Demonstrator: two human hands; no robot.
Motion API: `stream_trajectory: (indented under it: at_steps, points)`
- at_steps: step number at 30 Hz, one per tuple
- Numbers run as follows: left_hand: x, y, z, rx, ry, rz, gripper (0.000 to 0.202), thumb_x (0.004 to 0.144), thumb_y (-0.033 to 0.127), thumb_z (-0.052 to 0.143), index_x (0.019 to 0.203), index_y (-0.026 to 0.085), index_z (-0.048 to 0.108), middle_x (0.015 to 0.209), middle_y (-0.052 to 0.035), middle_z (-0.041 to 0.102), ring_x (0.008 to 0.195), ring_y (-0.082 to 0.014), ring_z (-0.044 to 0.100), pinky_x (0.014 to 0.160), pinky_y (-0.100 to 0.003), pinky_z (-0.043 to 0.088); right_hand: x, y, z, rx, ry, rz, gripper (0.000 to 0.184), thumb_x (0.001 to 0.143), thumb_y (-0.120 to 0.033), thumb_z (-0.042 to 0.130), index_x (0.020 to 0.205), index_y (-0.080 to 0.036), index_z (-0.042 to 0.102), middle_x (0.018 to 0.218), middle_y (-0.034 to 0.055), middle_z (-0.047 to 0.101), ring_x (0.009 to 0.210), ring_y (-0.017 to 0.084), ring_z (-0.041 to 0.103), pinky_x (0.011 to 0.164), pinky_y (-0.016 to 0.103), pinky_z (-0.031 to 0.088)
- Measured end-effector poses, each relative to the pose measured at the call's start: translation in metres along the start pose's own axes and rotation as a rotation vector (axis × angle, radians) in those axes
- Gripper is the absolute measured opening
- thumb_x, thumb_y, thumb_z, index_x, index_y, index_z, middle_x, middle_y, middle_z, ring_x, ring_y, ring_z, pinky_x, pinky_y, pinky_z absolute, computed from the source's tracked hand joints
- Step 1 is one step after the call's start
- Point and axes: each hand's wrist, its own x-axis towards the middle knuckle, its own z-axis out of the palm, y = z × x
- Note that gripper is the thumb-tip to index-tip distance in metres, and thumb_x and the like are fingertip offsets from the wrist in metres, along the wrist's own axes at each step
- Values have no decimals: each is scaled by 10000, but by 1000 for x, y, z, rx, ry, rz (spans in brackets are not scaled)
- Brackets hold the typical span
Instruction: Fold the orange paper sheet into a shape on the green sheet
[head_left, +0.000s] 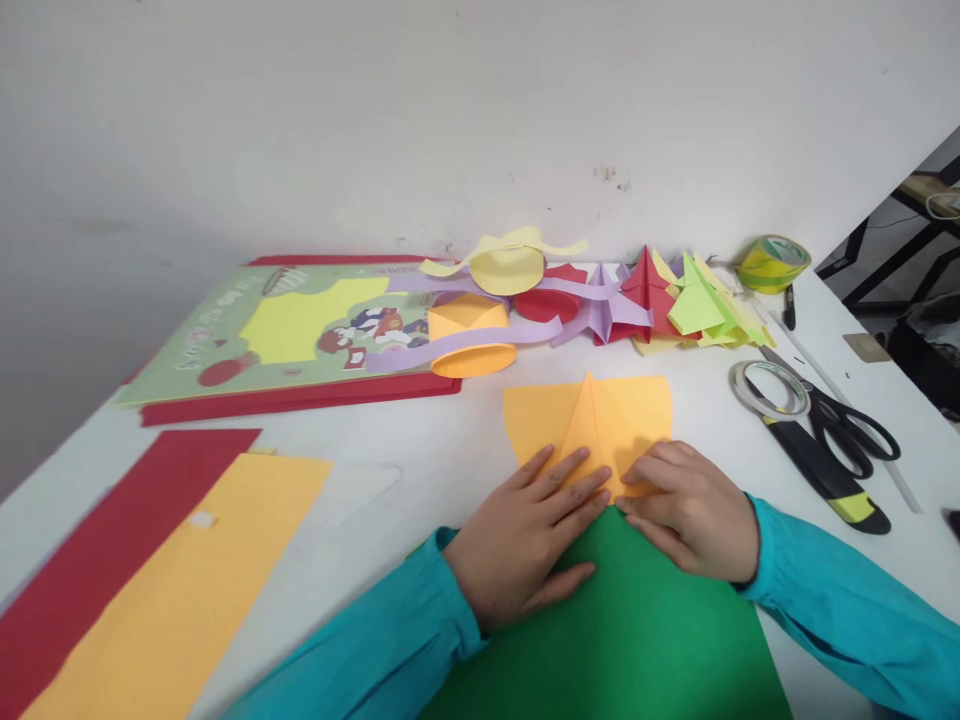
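A folded orange paper (592, 420) lies on the white table (420, 470), with a raised triangular flap at its middle. My left hand (525, 540) lies flat, fingers stretched out over the paper's near left part. My right hand (686, 510) presses its bent fingers on the paper's near right edge. Both hands rest partly on a green sheet (630, 640) in front of me. Teal sleeves cover both arms.
Red (97, 560) and orange (180, 600) sheets lie at the left. A craft book (300, 330) sits at the back left; several folded paper shapes (600, 300) line the wall. Tape rolls (772, 262) (769, 388), scissors (840, 425) and a cutter (825, 475) lie right.
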Motion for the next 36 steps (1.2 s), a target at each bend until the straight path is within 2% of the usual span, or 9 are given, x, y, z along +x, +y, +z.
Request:
stream_trajectory:
  at_steps: [4, 8, 13, 18, 36]
  points:
    - [-4, 0, 2, 38, 60, -22, 458, 904, 335, 462, 1332, 175, 503, 1454, -60, 462, 1417, -314, 258, 1150, -552, 202, -1, 1, 0, 15, -3, 0, 252, 941, -272, 491, 852, -188, 712, 898, 71, 612, 844, 201, 498, 724, 356, 374]
    - [-3, 4, -8, 16, 61, -57, 380, 908, 293, 437, 1241, 180, 583, 1441, -41, 481, 1387, -314, 324, 1136, -541, 252, -1, 1, 0, 33, -3, 2, 219, 931, -259, 507, 881, -191, 709, 912, 66, 615, 850, 200, 496, 728, 356, 373]
    - [-4, 3, -16, -3, 102, -76, 312, 888, 233, 451, 1121, 180, 651, 1401, -59, 525, 1356, -301, 379, 1121, -523, 294, -1, 0, 0, 32, -7, 9, 236, 935, -258, 500, 846, -190, 708, 904, 73, 614, 846, 200, 496, 726, 354, 366]
    - [-7, -2, -15, 0, 214, -50, 259, 854, 181, 472, 1000, 179, 685, 1322, -68, 595, 1301, -303, 443, 1075, -519, 355, -1, 2, 1, 32, 7, -6, 241, 938, -261, 496, 855, -190, 710, 915, 70, 616, 857, 198, 494, 730, 350, 365]
    - [-26, -7, -22, -37, 219, -80, 294, 844, 98, 430, 937, 165, 700, 1253, -112, 638, 1272, -263, 492, 1033, -482, 434, -1, 2, 1, 78, -10, 12, 282, 948, -257, 479, 806, -183, 711, 915, 77, 620, 858, 197, 500, 741, 351, 369]
